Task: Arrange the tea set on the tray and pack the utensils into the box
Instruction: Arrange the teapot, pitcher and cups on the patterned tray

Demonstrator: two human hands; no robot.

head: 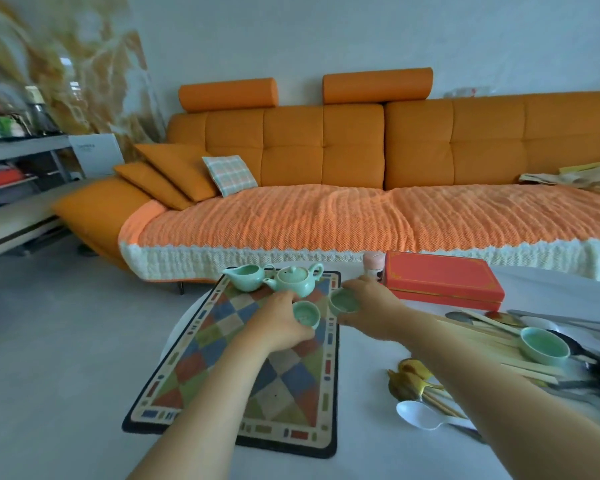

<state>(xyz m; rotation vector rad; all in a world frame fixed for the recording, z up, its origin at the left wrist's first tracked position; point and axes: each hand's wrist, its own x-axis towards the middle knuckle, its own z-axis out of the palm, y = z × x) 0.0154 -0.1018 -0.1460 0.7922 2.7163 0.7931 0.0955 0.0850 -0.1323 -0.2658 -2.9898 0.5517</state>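
Two bare arms fill the lower part of this head-camera view. The left forearm (226, 393) and the right forearm (465, 365) are both uncovered from the bottom edge of the frame up to the wrist, each a long, smooth, unclothed stretch that looks widest nearest the lens. The left hand (278, 323) and the right hand (371, 306) are bare as well. Fingers are slightly blurred, and nails and finer detail cannot be made out.

A home living room: a long orange sofa (326, 161) with cushions (174, 173) (one plaid) faces a white table (361, 427) beside cluttered shelving (21, 157).
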